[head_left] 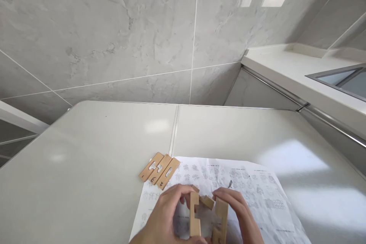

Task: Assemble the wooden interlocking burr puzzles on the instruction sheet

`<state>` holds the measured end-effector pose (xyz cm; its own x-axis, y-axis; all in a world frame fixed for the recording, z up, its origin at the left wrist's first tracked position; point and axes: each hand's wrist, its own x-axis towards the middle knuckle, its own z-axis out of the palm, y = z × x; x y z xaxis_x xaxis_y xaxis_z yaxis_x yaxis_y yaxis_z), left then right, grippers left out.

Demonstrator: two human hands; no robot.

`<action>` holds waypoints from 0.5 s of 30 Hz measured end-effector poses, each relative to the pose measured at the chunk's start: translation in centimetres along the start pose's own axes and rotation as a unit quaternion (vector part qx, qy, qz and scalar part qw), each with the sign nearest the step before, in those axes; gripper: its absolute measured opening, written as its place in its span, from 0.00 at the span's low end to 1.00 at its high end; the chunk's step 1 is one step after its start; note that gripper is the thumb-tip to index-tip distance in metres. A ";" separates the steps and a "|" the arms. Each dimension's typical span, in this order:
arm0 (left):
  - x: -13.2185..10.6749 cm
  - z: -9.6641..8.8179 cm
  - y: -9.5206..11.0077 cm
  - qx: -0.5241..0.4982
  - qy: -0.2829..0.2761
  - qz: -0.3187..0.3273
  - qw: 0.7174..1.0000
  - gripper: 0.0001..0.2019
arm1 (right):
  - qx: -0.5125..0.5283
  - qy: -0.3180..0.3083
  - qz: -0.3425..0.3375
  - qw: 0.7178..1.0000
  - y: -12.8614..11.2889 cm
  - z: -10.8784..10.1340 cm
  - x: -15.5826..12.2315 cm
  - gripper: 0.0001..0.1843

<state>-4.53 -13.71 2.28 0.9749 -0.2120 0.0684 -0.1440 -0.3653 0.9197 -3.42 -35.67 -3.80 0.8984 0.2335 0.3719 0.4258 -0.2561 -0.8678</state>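
Note:
My left hand [170, 213] is closed around a notched wooden puzzle piece [195, 221] standing on edge over the printed sheet. On the other side, my right hand [238, 211] grips a second notched wooden piece [222, 211]. Between the two lies a smaller wooden block [207, 202], tilted; whether any finger touches it I cannot tell. Left of the hands, three flat wooden pieces with cut-out slots [159, 170] lie side by side, marked 1, 3 and 2. The lower ends of the held pieces are partly cut off by the frame.
The wrinkled sheet of printed diagrams [265, 194] lies under my hands on a glossy white table [85, 167] with a seam across it. A grey tiled floor [114, 38] stretches beyond the table's far edge. At the right stands a white ledge [286, 65] with a metal rail below.

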 end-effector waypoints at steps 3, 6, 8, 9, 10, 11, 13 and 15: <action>0.1 -0.9 -0.5 0.169 0.064 0.090 0.979 0.31 | 0.014 -0.003 0.050 0.999 0.7 -0.2 0.7 0.29; 0.2 -1.3 -1.0 0.258 0.113 0.135 0.950 0.32 | 0.022 -0.014 0.092 0.995 1.2 -0.1 0.9 0.29; 0.2 -1.2 -1.2 0.283 0.116 0.132 0.943 0.29 | 0.017 -0.023 0.099 0.995 1.4 0.1 0.8 0.29; 0.2 -1.1 -1.2 0.292 0.109 0.126 0.942 0.28 | 0.013 -0.027 0.096 0.995 1.4 0.2 0.7 0.29; 0.2 -1.0 -1.2 0.299 0.099 0.119 0.942 0.25 | 0.011 -0.032 0.093 0.995 1.4 0.2 0.6 0.28; 0.2 -0.9 -1.2 0.305 0.087 0.113 0.942 0.24 | 0.012 -0.037 0.089 0.995 1.3 0.3 0.6 0.28; 0.2 -0.8 -1.2 0.317 0.064 0.105 0.941 0.22 | 0.026 -0.049 0.085 0.995 1.2 0.4 0.6 0.28; 0.3 -0.7 -1.1 0.328 0.049 0.102 0.938 0.23 | 0.047 -0.061 0.087 0.993 1.1 0.4 0.7 0.28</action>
<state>-3.98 -12.71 1.55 0.9216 -0.2667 0.2819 -0.3725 -0.8115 0.4502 -2.40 -35.45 -4.62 0.9352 0.3070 0.1765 0.2487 -0.2147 -0.9445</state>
